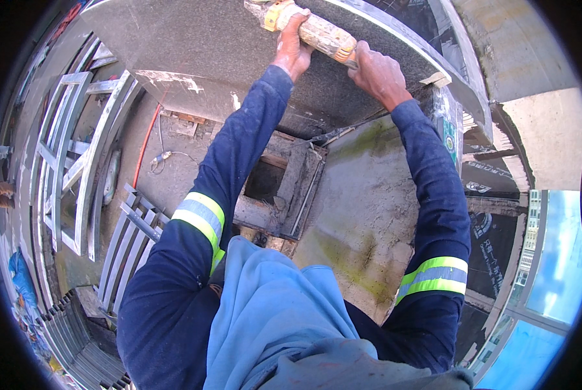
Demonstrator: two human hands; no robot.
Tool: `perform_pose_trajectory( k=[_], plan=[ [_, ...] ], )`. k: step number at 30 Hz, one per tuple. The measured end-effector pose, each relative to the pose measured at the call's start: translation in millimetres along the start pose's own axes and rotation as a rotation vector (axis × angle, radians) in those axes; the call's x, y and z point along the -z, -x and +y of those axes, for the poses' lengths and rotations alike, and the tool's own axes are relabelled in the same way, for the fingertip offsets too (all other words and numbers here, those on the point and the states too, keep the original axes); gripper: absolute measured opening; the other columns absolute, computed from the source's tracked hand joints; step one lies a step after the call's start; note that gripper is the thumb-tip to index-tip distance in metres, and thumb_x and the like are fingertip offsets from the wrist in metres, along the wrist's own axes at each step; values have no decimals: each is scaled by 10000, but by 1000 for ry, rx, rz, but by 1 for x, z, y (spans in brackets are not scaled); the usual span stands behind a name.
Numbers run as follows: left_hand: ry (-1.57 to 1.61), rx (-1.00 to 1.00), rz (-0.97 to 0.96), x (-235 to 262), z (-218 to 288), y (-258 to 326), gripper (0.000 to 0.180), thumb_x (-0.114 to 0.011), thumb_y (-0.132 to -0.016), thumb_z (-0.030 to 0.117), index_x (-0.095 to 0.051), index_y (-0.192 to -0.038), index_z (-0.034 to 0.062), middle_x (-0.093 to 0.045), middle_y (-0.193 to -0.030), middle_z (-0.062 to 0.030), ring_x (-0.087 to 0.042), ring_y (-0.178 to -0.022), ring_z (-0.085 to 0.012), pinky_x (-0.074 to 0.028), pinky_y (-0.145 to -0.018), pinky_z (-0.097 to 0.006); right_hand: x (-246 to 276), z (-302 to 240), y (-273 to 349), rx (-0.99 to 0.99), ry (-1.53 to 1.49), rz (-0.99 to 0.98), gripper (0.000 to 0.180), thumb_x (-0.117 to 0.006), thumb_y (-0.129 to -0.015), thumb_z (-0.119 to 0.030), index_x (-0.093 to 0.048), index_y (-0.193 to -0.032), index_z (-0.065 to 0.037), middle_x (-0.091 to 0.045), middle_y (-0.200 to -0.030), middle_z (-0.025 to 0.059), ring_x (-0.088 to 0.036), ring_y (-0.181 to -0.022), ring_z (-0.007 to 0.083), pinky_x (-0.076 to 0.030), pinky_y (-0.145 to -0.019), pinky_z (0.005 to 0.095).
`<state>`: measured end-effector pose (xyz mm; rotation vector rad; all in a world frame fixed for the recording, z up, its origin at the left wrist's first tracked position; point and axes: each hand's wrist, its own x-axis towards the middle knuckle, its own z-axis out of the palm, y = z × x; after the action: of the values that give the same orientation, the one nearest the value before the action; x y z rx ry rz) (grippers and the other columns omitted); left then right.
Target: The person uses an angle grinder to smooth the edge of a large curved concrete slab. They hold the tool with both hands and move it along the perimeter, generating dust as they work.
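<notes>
Both arms reach forward over a dark grey slab [193,49], holding a dusty yellow angle grinder [323,36]. My left hand [293,52] is wrapped round the grinder just behind its yellow head, at the upper edge of the view. My right hand [380,75] grips the rear end of its body. The grinder's head end points to the left. Its disc cannot be made out, so I cannot tell whether it touches the slab.
White metal frames [76,156] stand at the left, with grey slats [131,244] nearer. A square opening [265,181] lies below the slab, beside a stained concrete surface [362,214]. An orange hose [146,146] and a cable connector [164,156] lie left. Blue glazing [564,253] is at the right.
</notes>
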<state>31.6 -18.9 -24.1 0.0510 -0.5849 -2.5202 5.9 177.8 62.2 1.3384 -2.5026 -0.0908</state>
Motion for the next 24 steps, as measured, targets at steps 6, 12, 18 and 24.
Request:
perform_pose_trajectory(
  k=[6,12,18,24],
  plan=[
    [4,42,-23,-1,-8,2,508,-805,-847,272,-553,-1259,113,-639,-1141,-57,-633,-1111,-225,-503,-1013,-482,3,4,7,-27,-21,-28,331,-714,-865,-214,-518,-1031,-5,-733,-844,233,-738,-788,412,-602,-699,506],
    [13,29,-21,-4,-11,3,484,-758,-887,261,-520,-1285,119,-609,-1188,-63,-605,-1158,-246,-484,-1051,-505,2,7,10,-22,-18,-20,366,-728,-869,-241,-517,-1055,-7,-733,-851,229,-739,-781,406,-602,-688,501],
    [17,33,-37,-1,2,0,486,-764,-880,270,-533,-1282,122,-618,-1179,-58,-611,-1152,-244,-493,-1035,-506,3,0,1,7,-14,-2,347,-716,-871,-230,-521,-1053,-9,-729,-831,221,-740,-767,398,-601,-674,496],
    [44,-23,-13,8,2,-11,484,-788,-858,282,-556,-1247,114,-644,-1128,-56,-644,-1100,-232,-533,-979,-498,-7,-2,-7,44,-27,91,296,-692,-864,-195,-526,-1025,-11,-724,-788,219,-736,-728,402,-600,-647,501]
  ],
)
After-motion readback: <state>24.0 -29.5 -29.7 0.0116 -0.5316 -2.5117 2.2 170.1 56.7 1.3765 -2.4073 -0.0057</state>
